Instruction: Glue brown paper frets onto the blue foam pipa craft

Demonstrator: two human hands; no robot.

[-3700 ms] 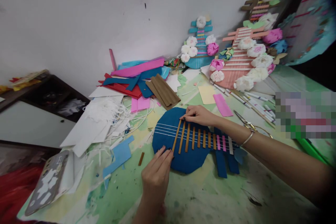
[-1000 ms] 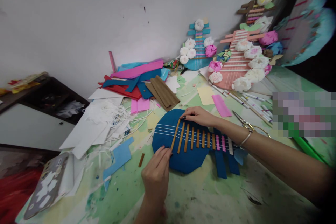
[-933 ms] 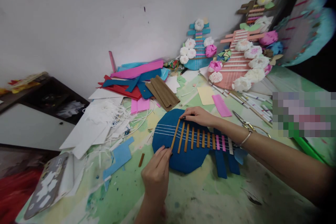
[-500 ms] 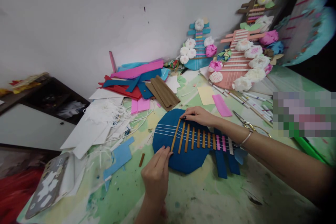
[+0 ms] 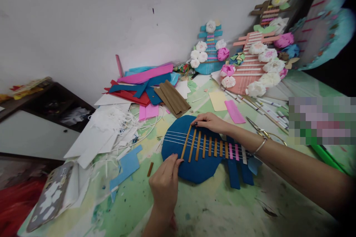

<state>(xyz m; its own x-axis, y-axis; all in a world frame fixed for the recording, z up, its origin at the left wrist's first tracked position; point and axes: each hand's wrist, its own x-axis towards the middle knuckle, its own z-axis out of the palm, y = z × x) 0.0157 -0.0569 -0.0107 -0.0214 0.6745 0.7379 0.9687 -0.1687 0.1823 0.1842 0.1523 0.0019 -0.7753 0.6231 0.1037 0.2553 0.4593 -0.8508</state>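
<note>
A dark blue lute-shaped piece (image 5: pixel 198 172) lies flat on the table, with white strings along it and several ochre strips across it, plus pink and white ones near its neck. The leftmost ochre strip (image 5: pixel 186 142) is the longest. At its lower end, my left hand (image 5: pixel 165 181) pinches it between thumb and fingers. My right hand (image 5: pixel 210 123) has its fingertips closed on the upper end, the forearm passing over the neck. A small brown strip (image 5: pixel 150 169) lies left of my left hand.
Scissors (image 5: pixel 257 127) and rolled paper sticks (image 5: pixel 274 113) lie at the right. Decorated lute shapes (image 5: pixel 210 67) lean on the wall. Coloured paper (image 5: pixel 148 73), brown paper (image 5: pixel 172 98) and white string (image 5: pixel 111 118) lie behind and left; a phone (image 5: pixel 50 196) is at the front left.
</note>
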